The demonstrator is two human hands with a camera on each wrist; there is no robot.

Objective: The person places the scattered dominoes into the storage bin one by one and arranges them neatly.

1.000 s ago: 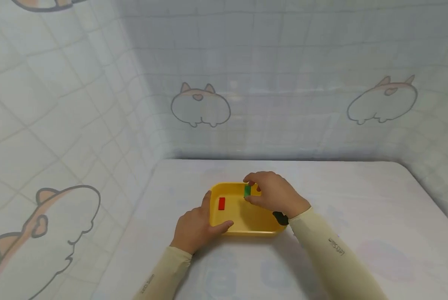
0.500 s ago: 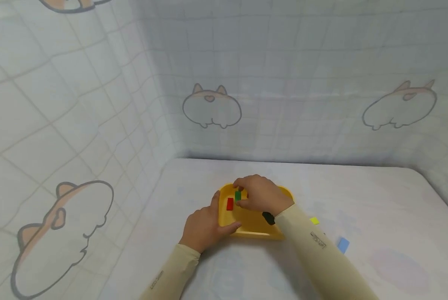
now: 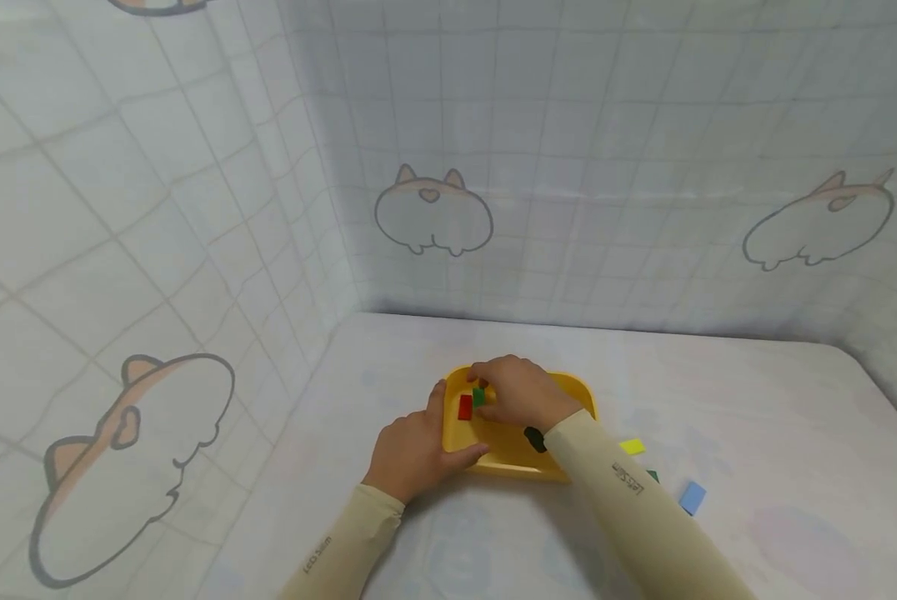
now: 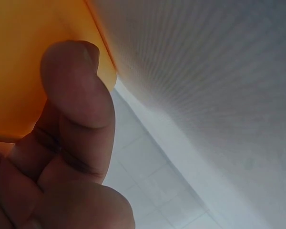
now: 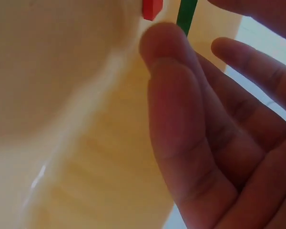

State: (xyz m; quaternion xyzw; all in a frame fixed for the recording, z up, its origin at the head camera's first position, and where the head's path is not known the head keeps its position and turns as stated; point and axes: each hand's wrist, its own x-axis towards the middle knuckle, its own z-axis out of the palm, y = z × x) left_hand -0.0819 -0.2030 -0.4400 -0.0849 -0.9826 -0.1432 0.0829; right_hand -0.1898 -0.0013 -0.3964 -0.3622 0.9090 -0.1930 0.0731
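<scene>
A shallow yellow tray [image 3: 497, 446] stands on the table, and a red block [image 3: 465, 407] lies inside it near the left end. My right hand [image 3: 521, 392] reaches over the tray and pinches a green block [image 3: 478, 397], just right of the red one. In the right wrist view the green block [image 5: 186, 18] shows partly behind the fingertips, close to the red block [image 5: 152, 8]. My left hand [image 3: 411, 454] grips the tray's left front corner, its thumb over the near rim. Bent fingers [image 4: 78, 90] touch the yellow wall in the left wrist view.
Right of the tray lie a yellow block [image 3: 632, 447], a blue block [image 3: 692, 497] and a green piece [image 3: 653, 476] mostly covered by the right sleeve [image 3: 628, 492]. Cloth walls [image 3: 583, 208] with drawn animals stand behind and to the left.
My right hand has carried the green block left and lower, to beside the red block. The left hand stays at the tray. The head view has shifted, uncovering the blocks on the right.
</scene>
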